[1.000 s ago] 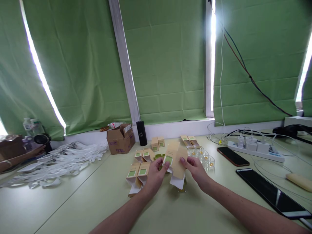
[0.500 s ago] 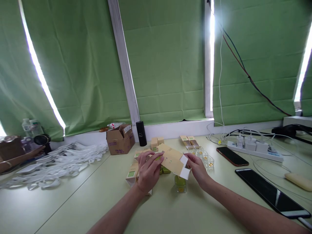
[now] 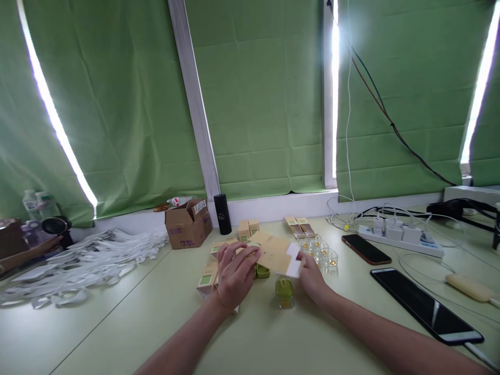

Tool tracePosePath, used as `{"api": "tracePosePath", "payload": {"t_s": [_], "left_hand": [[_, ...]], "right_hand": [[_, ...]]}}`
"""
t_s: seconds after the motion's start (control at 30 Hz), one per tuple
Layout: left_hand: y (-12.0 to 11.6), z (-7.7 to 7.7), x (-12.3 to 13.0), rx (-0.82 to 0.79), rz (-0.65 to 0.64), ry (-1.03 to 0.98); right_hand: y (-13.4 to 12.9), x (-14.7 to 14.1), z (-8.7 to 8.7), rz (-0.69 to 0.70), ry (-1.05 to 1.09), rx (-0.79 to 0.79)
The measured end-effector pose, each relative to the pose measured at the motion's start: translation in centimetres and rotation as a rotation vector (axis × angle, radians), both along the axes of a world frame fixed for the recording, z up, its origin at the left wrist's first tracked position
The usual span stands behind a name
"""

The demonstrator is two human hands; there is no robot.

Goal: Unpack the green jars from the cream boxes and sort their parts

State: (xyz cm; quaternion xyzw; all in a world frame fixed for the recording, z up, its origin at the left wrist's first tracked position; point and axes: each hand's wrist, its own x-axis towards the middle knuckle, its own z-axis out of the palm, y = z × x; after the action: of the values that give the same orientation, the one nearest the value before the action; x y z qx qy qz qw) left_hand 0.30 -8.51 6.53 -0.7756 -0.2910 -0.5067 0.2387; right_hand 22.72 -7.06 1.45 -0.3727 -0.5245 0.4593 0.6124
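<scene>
A flat tan carton (image 3: 273,253) with white end flaps hangs above the table between my hands. My left hand (image 3: 235,271) grips its left end, fingers bent over it. At the white flaps on the right, my right hand (image 3: 310,273) pinches the edge; its fingertips are partly hidden. Below the carton stands a clear glass cup with a green item (image 3: 285,292) in it. Small green pieces (image 3: 262,271) lie behind my left hand. Tan boxes with green windows (image 3: 206,280) sit beside and behind that hand. Several clear glass cups (image 3: 322,249) stand behind my right hand.
A cardboard box (image 3: 188,225) and a black cylinder (image 3: 222,214) stand at the back. White straps (image 3: 94,260) are heaped at left. On the right lie two phones (image 3: 366,249), (image 3: 425,306), a power strip (image 3: 402,240) with cables, and a beige oval object (image 3: 470,287).
The carton has turned slightly between my hands, its white flaps now more upright. The whole view has shifted a little, so the table items appear further left.
</scene>
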Motion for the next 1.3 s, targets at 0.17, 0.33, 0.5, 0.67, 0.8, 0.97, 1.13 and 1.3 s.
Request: {"api": "tracePosePath", "payload": {"t_s": [0.17,0.33,0.5,0.67,0.8,0.97,1.13,1.3], "left_hand": [[2.0,2.1,1.7,-0.244,0.037,-0.392],[7.8,4.3,3.2,-0.808,0.118,-0.586],[14.5,3.7,6.1,-1.084,0.168,-0.635],[18.5,1.7,8.8,-1.256,0.244,-0.626],[20.1,0.0,10.2,-1.323,0.318,-0.59],[21.1,-1.7,11.2,-1.313,0.372,-0.481],[21.4,-1.9,10.9,-1.187,0.364,-0.331],[21.5,-1.9,11.0,-1.21,0.329,-0.179]], "right_hand": [[0.4,0.1,-0.7,-0.072,-0.083,0.029],[0.3,0.1,-0.5,-0.074,-0.08,0.042],[0.2,0.0,-0.3,-0.076,-0.093,0.043],[0.4,0.1,-0.2,-0.08,-0.073,0.063],[0.6,0.1,0.0,-0.066,-0.053,0.061],[0.4,0.1,0.4,-0.041,-0.029,0.044],[0.3,0.2,0.7,-0.072,-0.043,0.045],[0.5,0.1,0.3,-0.066,-0.029,0.051]]}}
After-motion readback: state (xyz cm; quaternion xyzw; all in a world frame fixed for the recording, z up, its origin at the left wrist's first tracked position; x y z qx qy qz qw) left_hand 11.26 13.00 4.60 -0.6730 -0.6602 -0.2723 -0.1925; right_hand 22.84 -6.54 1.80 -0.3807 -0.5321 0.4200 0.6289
